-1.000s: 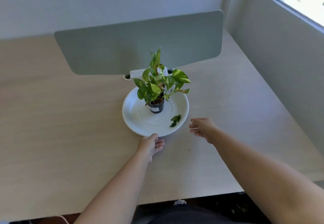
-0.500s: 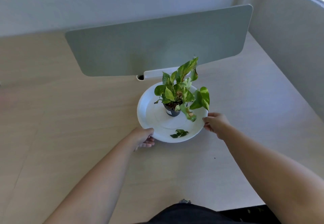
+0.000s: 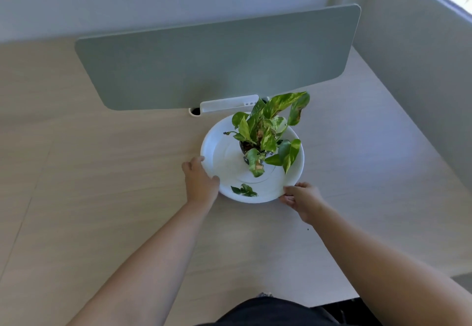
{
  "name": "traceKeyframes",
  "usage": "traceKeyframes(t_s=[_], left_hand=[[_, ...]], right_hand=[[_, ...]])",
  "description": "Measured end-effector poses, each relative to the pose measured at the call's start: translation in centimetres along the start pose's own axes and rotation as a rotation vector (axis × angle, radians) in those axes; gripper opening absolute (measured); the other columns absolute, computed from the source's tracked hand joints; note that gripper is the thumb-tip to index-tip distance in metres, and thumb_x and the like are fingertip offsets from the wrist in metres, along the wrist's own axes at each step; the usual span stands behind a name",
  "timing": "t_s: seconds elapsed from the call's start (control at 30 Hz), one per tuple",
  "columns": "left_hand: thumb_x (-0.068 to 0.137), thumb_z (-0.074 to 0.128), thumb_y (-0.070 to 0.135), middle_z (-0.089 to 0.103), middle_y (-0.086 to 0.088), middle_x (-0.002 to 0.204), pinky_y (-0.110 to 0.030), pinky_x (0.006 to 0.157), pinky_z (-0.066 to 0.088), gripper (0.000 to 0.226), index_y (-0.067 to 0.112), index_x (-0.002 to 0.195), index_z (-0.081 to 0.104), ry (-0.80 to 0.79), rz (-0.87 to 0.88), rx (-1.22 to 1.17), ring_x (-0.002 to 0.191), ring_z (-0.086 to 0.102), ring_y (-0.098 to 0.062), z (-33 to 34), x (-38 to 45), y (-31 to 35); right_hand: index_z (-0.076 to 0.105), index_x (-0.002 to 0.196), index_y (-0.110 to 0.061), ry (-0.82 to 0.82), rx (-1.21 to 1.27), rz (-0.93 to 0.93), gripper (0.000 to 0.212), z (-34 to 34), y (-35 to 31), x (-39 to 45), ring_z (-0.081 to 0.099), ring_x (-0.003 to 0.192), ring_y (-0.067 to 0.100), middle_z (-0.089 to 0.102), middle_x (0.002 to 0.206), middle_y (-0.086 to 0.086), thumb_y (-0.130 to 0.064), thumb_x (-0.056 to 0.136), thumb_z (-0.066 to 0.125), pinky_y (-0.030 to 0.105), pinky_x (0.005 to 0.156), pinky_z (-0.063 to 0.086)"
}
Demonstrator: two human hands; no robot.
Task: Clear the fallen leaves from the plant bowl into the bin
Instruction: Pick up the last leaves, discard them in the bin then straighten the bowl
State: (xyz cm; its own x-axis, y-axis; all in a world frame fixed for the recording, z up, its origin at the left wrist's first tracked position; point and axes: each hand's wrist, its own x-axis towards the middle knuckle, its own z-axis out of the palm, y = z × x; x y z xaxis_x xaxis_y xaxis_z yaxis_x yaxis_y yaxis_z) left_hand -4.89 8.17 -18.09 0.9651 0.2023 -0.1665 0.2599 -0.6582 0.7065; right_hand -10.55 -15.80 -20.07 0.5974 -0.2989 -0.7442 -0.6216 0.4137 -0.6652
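Observation:
A white plant bowl (image 3: 222, 147) sits on the wooden desk, a small potted plant (image 3: 268, 131) with green and yellow leaves standing in it. A few dark fallen leaves (image 3: 244, 190) lie on the bowl's near side. My left hand (image 3: 200, 180) grips the bowl's left rim, thumb over the edge. On the near right rim my right hand (image 3: 302, 198) holds on with fingers curled under it. No bin is in view.
A grey-green divider panel (image 3: 217, 60) stands across the desk behind the bowl, with a white cable tray (image 3: 227, 103) at its foot. A wall and window close off the right side. The desk's near edge (image 3: 332, 300) runs just in front of me.
The bowl has turned under both hands: the fallen leaves swung from the near right towards the near left. My left hand slid up the left rim, my right hand came down to the near right rim.

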Motion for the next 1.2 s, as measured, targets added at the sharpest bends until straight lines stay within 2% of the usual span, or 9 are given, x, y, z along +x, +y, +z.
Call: traceKeyframes(t_s=[0.17,0.27,0.33,0.4,0.5,0.73,0.97,1.1,1.2], left_hand=[[0.079,0.061,0.031,0.052,-0.004,0.116,-0.036,0.09,0.043,0.04,0.016,0.116,0.061,-0.152,0.254,0.519,0.108,0.048,-0.03,2.2,-1.3,1.9],[0.063,0.062,0.063,0.056,-0.001,0.108,-0.033,0.079,0.041,0.068,0.016,0.112,0.056,-0.35,0.146,0.587,0.105,0.057,-0.027,3.7,-1.7,1.8],[0.058,0.06,0.074,0.054,0.002,0.123,-0.035,0.094,0.041,0.086,0.021,0.125,0.05,-0.412,0.156,0.646,0.117,0.054,-0.026,4.3,-1.7,1.4],[0.064,0.063,0.072,0.042,-0.001,0.143,-0.046,0.117,0.02,0.092,0.024,0.139,0.04,-0.436,0.19,0.7,0.132,0.043,-0.026,4.6,-1.6,1.3],[0.071,0.064,0.063,0.035,-0.002,0.15,-0.052,0.118,-0.005,0.088,0.024,0.144,0.034,-0.434,0.193,0.734,0.137,0.038,-0.026,4.1,-1.8,1.9],[0.066,0.075,0.046,0.044,-0.003,0.146,-0.047,0.114,0.027,0.081,0.019,0.136,0.045,-0.461,0.221,0.589,0.137,0.037,-0.027,2.5,-1.0,0.8],[0.074,0.073,0.025,0.052,-0.008,0.119,-0.028,0.07,0.032,0.049,0.01,0.117,0.054,-0.432,0.19,0.613,0.096,0.05,-0.022,2.9,-1.3,0.5],[0.081,0.065,0.025,0.05,-0.014,0.119,-0.039,0.09,0.041,0.044,0.006,0.12,0.056,-0.361,0.168,0.666,0.116,0.044,-0.038,3.4,-2.5,0.8],[0.085,0.06,0.031,0.05,-0.012,0.125,-0.038,0.102,0.03,0.05,0.012,0.131,0.051,-0.348,0.188,0.709,0.115,0.045,-0.034,3.8,-3.9,1.5]], right_hand=[[0.052,0.106,0.003,-0.022,0.055,0.075,0.019,0.8,1.4,-1.5,0.066,0.071,0.025,0.061,0.092,0.019,0.007,0.087,0.055,0.022,0.048,0.056],[0.053,0.109,0.003,-0.078,0.065,0.104,0.022,1.3,1.9,-2.1,0.066,0.072,0.024,0.061,0.093,0.017,0.009,0.088,0.051,0.023,0.049,0.057],[0.053,0.105,0.002,-0.124,0.022,0.122,0.019,1.3,2.0,-2.4,0.066,0.07,0.023,0.061,0.09,0.017,0.009,0.087,0.051,0.027,0.056,0.06],[0.054,0.101,0.001,-0.137,-0.095,0.129,0.016,0.9,1.7,-2.1,0.062,0.062,0.023,0.059,0.082,0.017,0.006,0.086,0.053,0.03,0.058,0.058],[0.053,0.096,-0.004,-0.053,-0.273,0.048,0.01,-0.1,-0.2,-0.9,0.053,0.052,0.023,0.056,0.073,0.016,-0.004,0.086,0.054,0.031,0.048,0.046],[0.059,0.098,-0.004,-0.065,-0.469,-0.073,0.012,-3.0,-4.4,1.5,0.064,0.062,0.025,0.065,0.084,0.015,-0.003,0.086,0.058,0.027,0.047,0.052],[0.05,0.111,-0.002,-0.129,-0.312,0.042,0.021,-3.4,-2.3,0.5,0.068,0.066,0.029,0.065,0.095,0.021,-0.005,0.091,0.056,0.032,0.052,0.06],[0.049,0.115,-0.004,-0.085,-0.403,-0.03,0.032,-3.4,-2.6,-0.1,0.066,0.071,0.026,0.062,0.102,0.018,-0.008,0.086,0.062,0.034,0.054,0.059],[0.042,0.128,-0.013,0.101,-0.843,-0.349,0.056,-3.7,-3.4,0.1,0.055,0.102,0.027,0.048,0.123,0.01,-0.021,0.079,0.069,0.036,0.081,0.05]])
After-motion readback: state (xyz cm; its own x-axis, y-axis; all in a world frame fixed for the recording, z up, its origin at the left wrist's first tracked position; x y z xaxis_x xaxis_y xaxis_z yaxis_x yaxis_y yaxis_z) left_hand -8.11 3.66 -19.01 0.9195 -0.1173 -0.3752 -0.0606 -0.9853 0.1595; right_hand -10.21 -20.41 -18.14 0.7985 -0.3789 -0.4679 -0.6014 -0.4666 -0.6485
